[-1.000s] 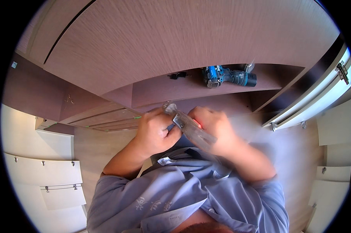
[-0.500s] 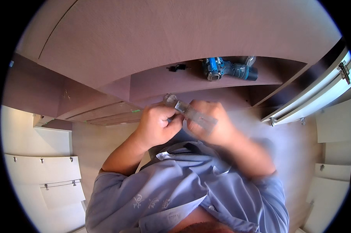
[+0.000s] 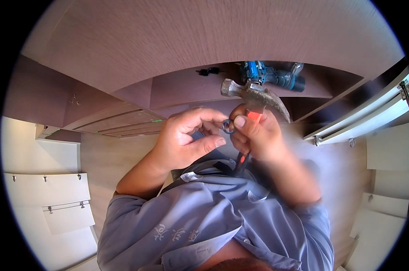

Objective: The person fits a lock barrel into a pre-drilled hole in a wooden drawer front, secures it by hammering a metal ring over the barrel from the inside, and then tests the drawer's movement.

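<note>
My right hand (image 3: 262, 135) grips a claw hammer, its worn metal head (image 3: 247, 92) above my fingers and its red-and-black handle (image 3: 243, 159) hanging below. My right thumb also presses on a small dark-blue ring (image 3: 227, 127). Just left of it, my left hand (image 3: 184, 137) has thumb and fingers apart; a fingertip meets or nearly meets the ring, and I cannot tell which. Behind the hammer, a blue-and-black cordless power tool (image 3: 277, 77) lies in the cabinet recess, near a small black object (image 3: 208, 71) I cannot make out.
A large wood-grain cabinet panel (image 3: 204, 31) spans the top, above brown compartments (image 3: 37, 95). White doors with metal hinges lean at right (image 3: 362, 122). More white boards with hinges stand at left (image 3: 37, 189) and lower right (image 3: 378, 232). Below me is pale wood-look floor (image 3: 105, 162).
The hammer head has swung upright and moved right and up, with my right hand on its handle. My left fingers have opened off the hammer. The small ring has come into view.
</note>
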A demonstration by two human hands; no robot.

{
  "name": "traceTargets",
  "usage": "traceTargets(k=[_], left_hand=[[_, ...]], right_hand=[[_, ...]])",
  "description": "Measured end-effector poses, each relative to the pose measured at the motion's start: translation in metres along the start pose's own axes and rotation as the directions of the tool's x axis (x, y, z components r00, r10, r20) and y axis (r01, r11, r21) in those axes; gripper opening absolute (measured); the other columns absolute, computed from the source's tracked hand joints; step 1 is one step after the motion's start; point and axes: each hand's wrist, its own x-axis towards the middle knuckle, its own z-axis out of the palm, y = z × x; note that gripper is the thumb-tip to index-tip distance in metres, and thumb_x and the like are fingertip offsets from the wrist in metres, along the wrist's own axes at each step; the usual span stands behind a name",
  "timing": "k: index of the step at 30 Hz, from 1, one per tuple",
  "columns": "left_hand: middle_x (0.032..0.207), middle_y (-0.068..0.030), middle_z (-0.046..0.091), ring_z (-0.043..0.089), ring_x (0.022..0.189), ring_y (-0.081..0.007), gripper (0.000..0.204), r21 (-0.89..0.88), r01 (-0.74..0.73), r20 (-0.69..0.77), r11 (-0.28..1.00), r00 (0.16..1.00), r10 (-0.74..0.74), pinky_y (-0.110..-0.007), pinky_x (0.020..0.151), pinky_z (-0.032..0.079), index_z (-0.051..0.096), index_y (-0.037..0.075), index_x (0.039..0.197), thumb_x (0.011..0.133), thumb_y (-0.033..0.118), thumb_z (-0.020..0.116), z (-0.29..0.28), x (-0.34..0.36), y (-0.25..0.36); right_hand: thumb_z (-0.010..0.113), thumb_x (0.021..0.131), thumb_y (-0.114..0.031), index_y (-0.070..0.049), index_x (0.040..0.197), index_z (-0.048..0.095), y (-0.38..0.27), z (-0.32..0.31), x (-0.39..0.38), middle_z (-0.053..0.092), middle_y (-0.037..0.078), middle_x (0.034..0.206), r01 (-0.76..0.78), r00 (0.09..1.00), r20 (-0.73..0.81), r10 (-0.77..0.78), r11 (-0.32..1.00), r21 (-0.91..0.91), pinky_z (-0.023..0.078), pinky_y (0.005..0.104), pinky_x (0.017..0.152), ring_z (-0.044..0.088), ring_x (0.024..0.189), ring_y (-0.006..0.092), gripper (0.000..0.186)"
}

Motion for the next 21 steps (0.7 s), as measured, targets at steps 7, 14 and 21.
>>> traceTargets(k=[7, 14, 21], left_hand=[[0.099, -0.0095, 0.07, 0.068, 0.082, -0.0153, 0.035, 0.206, -0.194, -0.007, 0.959, 0.98, 0.2, -0.028, 0.073, 0.054, 0.071, 0.0, 0.112, 0.081, 0.002, 0.086, 0.001, 0.008, 0.0], [0.1, -0.0114, 0.071, 0.07, 0.082, -0.0177, 0.037, 0.46, -0.331, 0.062, 0.824, 0.938, 0.342, -0.03, 0.072, 0.055, 0.072, 0.0, 0.108, 0.077, 0.007, 0.09, 0.001, 0.013, 0.016], [0.098, -0.0124, 0.071, 0.07, 0.082, -0.0228, 0.036, 0.54, -0.373, 0.093, 0.755, 0.918, 0.387, -0.032, 0.072, 0.056, 0.074, 0.001, 0.105, 0.073, 0.008, 0.091, 0.001, 0.013, 0.018]], right_hand=[[0.056, 0.108, -0.028, -0.002, 0.101, 0.064, 0.003, 0.007, -0.008, 0.052, 0.0, 0.066, 0.067, 0.997, -0.028, -0.075, 0.977, -0.203, 0.034, 0.0232, 0.048, 0.044, 0.052, 0.0061, 0.028], [0.063, 0.101, -0.016, 0.002, 0.105, 0.069, -0.003, 0.006, -0.012, 0.068, 0.005, 0.076, 0.116, 0.987, -0.067, -0.149, 0.93, -0.35, 0.052, 0.0288, 0.062, 0.063, 0.066, 0.0133, 0.02], [0.068, 0.093, -0.007, 0.003, 0.099, 0.072, -0.009, 0.005, -0.012, 0.076, 0.013, 0.088, 0.156, 0.974, -0.045, -0.222, 0.803, -0.575, 0.059, 0.0333, 0.072, 0.074, 0.078, 0.0205, 0.013]])
